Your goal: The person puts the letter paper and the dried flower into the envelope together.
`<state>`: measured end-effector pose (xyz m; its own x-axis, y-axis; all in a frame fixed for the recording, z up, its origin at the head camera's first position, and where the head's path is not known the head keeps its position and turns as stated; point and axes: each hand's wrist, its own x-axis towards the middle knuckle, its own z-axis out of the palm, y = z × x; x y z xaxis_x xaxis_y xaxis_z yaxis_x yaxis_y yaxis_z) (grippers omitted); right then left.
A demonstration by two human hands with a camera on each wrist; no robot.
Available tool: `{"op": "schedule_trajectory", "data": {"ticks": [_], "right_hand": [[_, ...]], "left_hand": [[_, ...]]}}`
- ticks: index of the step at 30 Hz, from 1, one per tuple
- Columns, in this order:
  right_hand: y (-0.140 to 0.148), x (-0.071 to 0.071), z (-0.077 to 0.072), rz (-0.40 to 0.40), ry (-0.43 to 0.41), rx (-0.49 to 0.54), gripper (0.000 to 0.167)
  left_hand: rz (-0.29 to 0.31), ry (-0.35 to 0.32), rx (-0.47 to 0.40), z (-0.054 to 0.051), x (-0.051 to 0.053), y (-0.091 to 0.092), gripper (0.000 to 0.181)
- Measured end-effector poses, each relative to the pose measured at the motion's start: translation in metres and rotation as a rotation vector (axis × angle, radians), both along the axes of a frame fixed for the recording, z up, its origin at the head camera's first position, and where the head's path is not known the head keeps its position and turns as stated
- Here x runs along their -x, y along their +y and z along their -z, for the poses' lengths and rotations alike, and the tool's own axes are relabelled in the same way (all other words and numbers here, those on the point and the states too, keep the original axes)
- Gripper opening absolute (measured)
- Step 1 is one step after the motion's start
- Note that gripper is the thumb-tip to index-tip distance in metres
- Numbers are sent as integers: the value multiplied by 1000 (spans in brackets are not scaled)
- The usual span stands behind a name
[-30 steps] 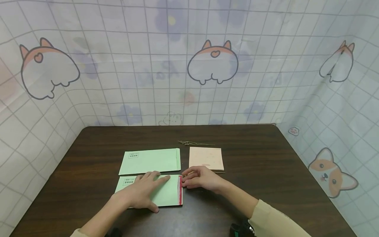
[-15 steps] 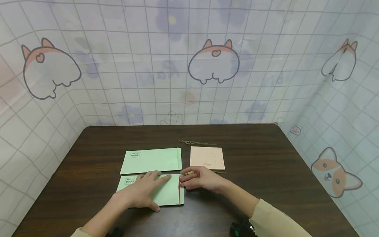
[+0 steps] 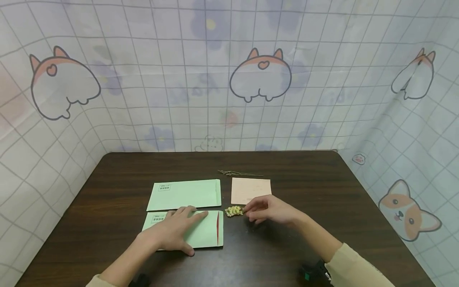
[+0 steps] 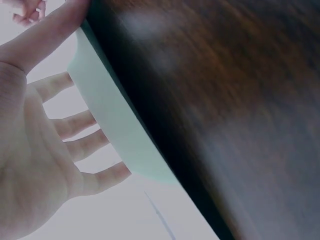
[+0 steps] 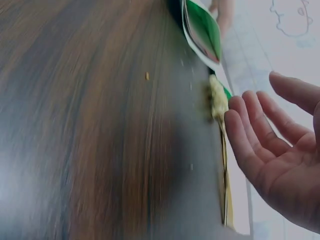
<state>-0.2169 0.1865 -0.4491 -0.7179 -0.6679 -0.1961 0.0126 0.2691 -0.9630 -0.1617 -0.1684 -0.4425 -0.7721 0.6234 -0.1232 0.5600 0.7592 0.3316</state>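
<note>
The flower sprig point(image 3: 234, 211) lies along the bench point(image 3: 305, 171), its head pointing left from the nearer, loosely bent, seemingly empty right hand point(image 3: 270, 209) toward the green envelope point(image 3: 204, 235) beneath the spread left hand point(image 3: 175, 231).

The left hand point(image 3: 175, 231) lies palm down over the table point(image 3: 104, 207), fingers straight and spread, thumb stretched wide. Across the table to its right, the right hand point(image 3: 271, 209) hangs low, fingers loosely bent, thumb apart. The left forearm point(image 3: 123, 259) and right forearm point(image 3: 319, 235) slant inward over the table.
</note>
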Motion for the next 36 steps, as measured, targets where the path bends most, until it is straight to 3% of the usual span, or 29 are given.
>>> {"op": "schedule_trajectory", "data": {"ticks": [12, 19, 32, 36], "right_hand": [[38, 2, -1, 72, 102, -156, 26], [51, 5, -2, 159, 192, -216, 20], [56, 9, 7, 229, 329, -373, 7], [55, 9, 12, 239, 337, -394, 5]], "left_hand": [[0, -7, 8, 0, 2, -3, 103], [8, -11, 12, -3, 5, -3, 103], [6, -15, 18, -5, 3, -3, 103], [8, -18, 15, -3, 3, -4, 103]]}}
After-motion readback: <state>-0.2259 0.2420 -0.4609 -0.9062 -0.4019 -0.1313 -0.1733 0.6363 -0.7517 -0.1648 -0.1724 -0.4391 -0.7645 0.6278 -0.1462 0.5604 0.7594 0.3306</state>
